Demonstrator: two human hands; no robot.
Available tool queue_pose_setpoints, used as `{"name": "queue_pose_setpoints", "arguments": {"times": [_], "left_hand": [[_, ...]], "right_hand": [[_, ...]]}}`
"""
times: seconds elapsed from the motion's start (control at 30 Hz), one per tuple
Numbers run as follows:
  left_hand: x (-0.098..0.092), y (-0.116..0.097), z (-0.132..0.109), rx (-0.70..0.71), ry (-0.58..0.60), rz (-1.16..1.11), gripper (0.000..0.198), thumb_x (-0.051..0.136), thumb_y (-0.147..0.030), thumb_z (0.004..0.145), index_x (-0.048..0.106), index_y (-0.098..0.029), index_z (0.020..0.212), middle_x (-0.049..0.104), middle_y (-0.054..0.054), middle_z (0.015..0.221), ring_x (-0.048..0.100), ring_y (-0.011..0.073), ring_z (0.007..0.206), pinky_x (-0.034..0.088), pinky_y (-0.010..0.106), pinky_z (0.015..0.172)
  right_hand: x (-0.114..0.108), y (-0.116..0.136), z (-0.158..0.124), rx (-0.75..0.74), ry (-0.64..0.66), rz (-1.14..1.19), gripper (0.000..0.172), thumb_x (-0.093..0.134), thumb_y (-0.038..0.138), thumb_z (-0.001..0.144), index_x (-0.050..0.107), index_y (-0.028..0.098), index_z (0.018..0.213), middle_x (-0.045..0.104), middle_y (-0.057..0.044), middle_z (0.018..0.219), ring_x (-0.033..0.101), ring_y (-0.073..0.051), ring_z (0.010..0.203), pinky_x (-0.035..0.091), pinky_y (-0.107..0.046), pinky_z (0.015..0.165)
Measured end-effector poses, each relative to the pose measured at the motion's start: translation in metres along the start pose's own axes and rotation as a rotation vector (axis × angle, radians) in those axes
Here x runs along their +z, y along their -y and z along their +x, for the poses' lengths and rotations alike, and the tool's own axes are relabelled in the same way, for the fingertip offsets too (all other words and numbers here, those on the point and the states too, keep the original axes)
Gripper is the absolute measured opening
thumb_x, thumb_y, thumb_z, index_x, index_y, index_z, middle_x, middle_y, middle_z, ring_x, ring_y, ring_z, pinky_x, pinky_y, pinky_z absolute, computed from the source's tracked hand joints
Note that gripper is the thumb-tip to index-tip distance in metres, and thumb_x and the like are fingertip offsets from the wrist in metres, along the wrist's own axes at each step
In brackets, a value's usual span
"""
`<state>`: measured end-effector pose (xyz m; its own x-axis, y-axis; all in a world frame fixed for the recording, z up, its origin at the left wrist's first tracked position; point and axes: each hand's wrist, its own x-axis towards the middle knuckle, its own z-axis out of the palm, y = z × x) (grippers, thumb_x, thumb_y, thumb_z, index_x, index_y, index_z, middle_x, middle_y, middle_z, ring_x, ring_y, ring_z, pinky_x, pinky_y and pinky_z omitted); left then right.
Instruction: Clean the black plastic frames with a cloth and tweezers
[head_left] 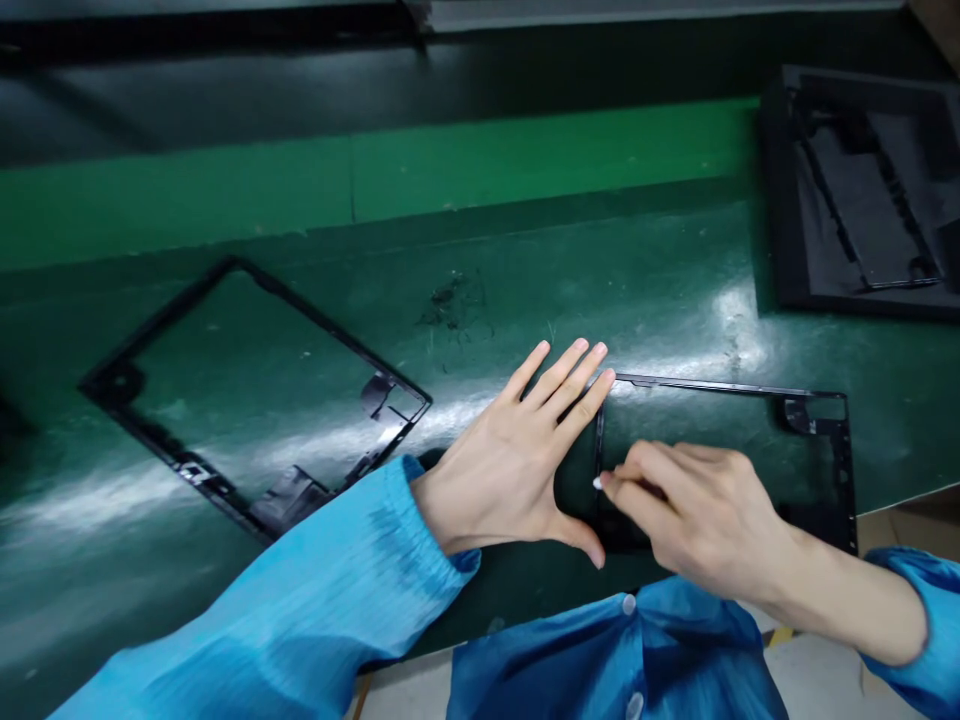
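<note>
A thin black rectangular frame (720,386) lies on the green work surface in front of me, its lower part partly covered by my right hand. Fingers spread, my left hand (517,465) rests across the frame's left end, fingertips at its upper left corner and thumb near the lower edge. Pinched in my right hand (697,510) is a cotton swab (598,483); only its small white tip shows, at the frame's left side bar. The rest of the swab is hidden in my fingers.
Another black frame (326,322) lies tilted on the left, partly under my left sleeve. A black tray (787,220) with dark narrow parts stands at the upper right. Dark loose strands (451,300) lie on the green table (525,250) above my left hand.
</note>
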<state>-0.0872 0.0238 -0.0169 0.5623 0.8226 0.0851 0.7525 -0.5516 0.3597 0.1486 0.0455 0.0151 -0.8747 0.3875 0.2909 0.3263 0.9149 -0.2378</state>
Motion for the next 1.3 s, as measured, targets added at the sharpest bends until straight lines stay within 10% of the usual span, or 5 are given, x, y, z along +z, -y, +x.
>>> {"name": "queue_pose_setpoints", "arguments": {"times": [1.3], "left_hand": [[0.009,-0.013,-0.007,0.096,-0.001,-0.074,0.123,0.054,-0.089,0.089,0.022,0.0,0.167,0.017,0.028,0.178,0.015,0.0416,0.167,0.017,0.055,0.138]], "right_hand": [[-0.006,0.008,-0.003,-0.022,0.078,0.028,0.036,0.044,0.005,0.103,0.071,0.016,0.081,0.061,-0.002,0.077,0.049,-0.013,0.058,0.034,-0.03,0.053]]}}
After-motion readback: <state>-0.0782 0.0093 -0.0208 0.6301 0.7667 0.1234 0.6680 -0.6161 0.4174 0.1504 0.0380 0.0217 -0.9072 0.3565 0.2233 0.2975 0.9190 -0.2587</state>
